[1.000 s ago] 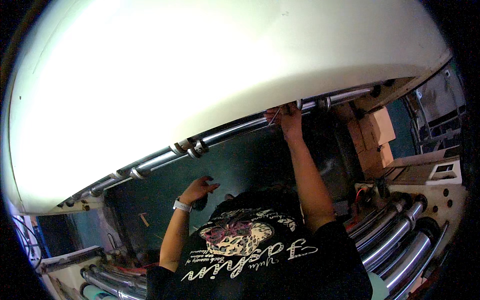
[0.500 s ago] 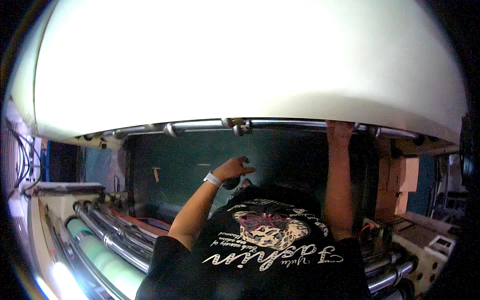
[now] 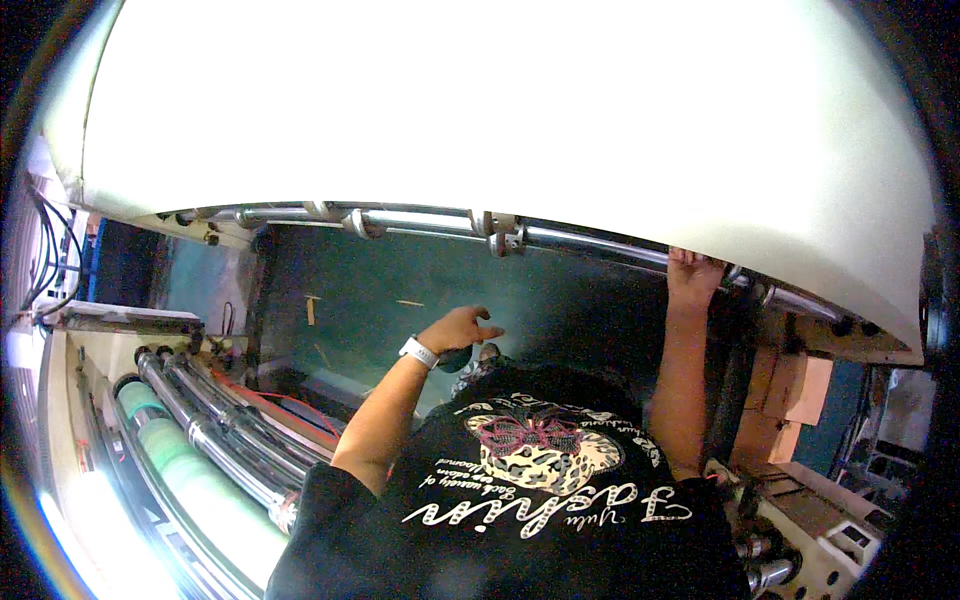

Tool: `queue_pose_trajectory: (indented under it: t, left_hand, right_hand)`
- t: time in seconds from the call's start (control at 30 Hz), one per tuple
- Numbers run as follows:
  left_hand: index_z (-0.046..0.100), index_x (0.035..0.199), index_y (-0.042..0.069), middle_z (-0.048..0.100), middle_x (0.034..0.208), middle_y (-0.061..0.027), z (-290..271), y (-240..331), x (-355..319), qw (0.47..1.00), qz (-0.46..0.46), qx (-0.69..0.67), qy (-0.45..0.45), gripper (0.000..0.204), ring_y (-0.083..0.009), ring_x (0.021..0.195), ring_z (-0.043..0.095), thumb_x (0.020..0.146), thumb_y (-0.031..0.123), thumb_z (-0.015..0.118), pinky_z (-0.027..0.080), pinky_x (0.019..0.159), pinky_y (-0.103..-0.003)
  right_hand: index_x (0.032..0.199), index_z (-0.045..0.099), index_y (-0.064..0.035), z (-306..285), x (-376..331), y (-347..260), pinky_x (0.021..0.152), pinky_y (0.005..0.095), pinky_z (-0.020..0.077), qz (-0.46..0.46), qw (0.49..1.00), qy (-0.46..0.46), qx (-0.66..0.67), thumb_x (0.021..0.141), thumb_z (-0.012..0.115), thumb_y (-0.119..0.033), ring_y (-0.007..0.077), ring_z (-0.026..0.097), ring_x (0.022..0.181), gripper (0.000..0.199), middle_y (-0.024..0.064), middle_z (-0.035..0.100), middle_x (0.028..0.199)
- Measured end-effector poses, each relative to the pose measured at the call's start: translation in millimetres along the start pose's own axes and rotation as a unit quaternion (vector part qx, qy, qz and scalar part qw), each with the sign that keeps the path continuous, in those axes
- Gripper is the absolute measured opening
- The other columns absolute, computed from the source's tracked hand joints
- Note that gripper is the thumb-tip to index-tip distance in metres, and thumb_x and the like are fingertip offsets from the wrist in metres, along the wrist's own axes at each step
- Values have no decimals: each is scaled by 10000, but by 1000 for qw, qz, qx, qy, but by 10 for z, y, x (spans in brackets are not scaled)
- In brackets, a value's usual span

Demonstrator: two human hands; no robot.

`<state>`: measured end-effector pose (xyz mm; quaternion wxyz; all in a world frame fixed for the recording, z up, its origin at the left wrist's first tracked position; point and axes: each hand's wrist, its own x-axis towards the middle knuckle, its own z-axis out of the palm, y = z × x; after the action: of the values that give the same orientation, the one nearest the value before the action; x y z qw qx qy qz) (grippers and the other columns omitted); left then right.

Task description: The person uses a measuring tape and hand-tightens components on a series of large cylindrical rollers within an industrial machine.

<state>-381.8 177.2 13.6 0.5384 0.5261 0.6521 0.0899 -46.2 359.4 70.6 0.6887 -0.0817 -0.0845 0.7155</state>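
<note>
A huge white roll (image 3: pixel 500 110) fills the upper part of the view. Along its lower edge runs a shiny metal bar (image 3: pixel 590 243) with clamps on it. My right hand (image 3: pixel 693 272) reaches up and grips this bar near its right end. My left hand (image 3: pixel 462 329), with a white band on the wrist, hangs in the air over the dark green floor (image 3: pixel 380 290). Its fingers are spread and point right, and it holds nothing. My black printed shirt (image 3: pixel 530 480) covers the lower middle.
Steel rollers (image 3: pixel 215 430) and a green-coated roller (image 3: pixel 190 480) lie at the lower left in a cream machine frame. Cables (image 3: pixel 50 250) hang at the far left. Cardboard boxes (image 3: pixel 790 400) are stacked at the right, with more rollers (image 3: pixel 760 570) below.
The view has swung, so the roll and bar now slope down to the right. My left hand has lifted and spread its fingers. My right hand has stayed on the bar.
</note>
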Motion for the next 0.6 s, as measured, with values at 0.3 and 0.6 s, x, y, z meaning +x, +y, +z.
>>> queue_pose_trajectory:
  t: [0.3, 0.6]
  left_hand:
    - [496, 1089, -79, 612, 730, -189, 75, 158, 32, 999, -1, -36, 2, 634, -227, 701, 606, 728, 413, 666, 461, 620, -312]
    - [505, 1087, -81, 617, 792, -194, 170, -191, -27, 998, 12, -6, 55, 661, -249, 780, 606, 725, 450, 660, 469, 690, -328]
  right_hand:
    - [587, 453, -152, 355, 8, 64, 414, 267, 278, -27, 962, 271, -4, 874, 457, -300, 125, 266, 400, 324, -3, 349, 473]
    - [649, 419, -152, -828, -424, -775, 333, 235, 208, 4, 826, 138, -547, 918, 393, -407, 83, 283, 387, 371, -35, 311, 493]
